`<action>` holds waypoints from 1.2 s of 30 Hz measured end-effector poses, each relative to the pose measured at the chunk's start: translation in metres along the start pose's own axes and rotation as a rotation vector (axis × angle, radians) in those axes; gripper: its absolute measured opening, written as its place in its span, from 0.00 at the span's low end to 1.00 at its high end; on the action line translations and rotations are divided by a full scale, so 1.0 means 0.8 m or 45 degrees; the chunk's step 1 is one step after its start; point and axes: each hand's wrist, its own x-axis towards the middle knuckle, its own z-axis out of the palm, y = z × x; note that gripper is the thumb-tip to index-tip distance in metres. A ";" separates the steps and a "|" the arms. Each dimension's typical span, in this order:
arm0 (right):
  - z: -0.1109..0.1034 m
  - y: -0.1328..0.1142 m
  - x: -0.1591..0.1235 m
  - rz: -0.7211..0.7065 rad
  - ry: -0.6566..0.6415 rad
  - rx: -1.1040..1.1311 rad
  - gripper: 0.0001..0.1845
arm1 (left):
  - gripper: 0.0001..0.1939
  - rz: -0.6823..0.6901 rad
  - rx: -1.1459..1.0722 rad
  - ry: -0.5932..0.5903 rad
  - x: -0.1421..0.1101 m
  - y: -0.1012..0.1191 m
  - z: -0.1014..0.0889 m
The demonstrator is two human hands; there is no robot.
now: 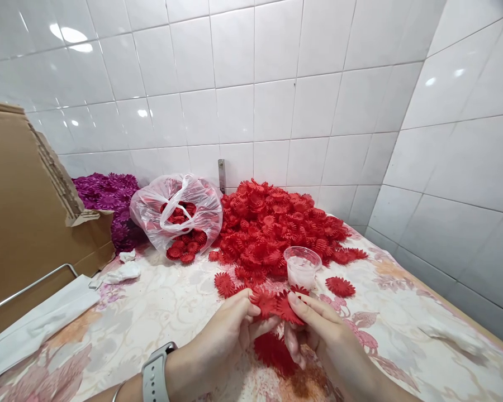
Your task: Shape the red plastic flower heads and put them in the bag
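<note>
My left hand [230, 324], below a grey-strapped watch, pinches a red fabric flower [263, 302] between thumb and fingers. Thumb and fingers of my right hand [324, 329] close on the right side of the red petals, where a second layer [288, 310] appears; whether the two are joined I cannot tell. Under both hands lies another red flower piece [276, 353], partly covered by my fingers. A clear plastic cup [302, 267] with whitish contents stands just beyond my right hand. To its right, a single red flower [340, 286] rests on the cloth.
A large heap of red flowers [272, 223] sits against the tiled wall. Left of it are a clear plastic bag [151, 206] of red flowers, a purple flower pile [104, 195] and a cardboard box [29, 223]. Crumpled white tissue [456, 339] lies at right on the floral tablecloth [171, 307].
</note>
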 end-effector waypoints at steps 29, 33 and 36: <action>-0.006 -0.011 0.009 -0.007 -0.016 0.041 0.09 | 0.07 0.342 0.821 0.395 0.002 -0.005 -0.030; -0.007 -0.010 0.010 -0.003 -0.011 0.006 0.10 | 0.08 0.355 0.880 0.360 -0.001 0.000 -0.026; -0.007 -0.010 0.009 0.001 0.007 -0.022 0.10 | 0.08 0.369 0.893 0.351 -0.003 0.001 -0.025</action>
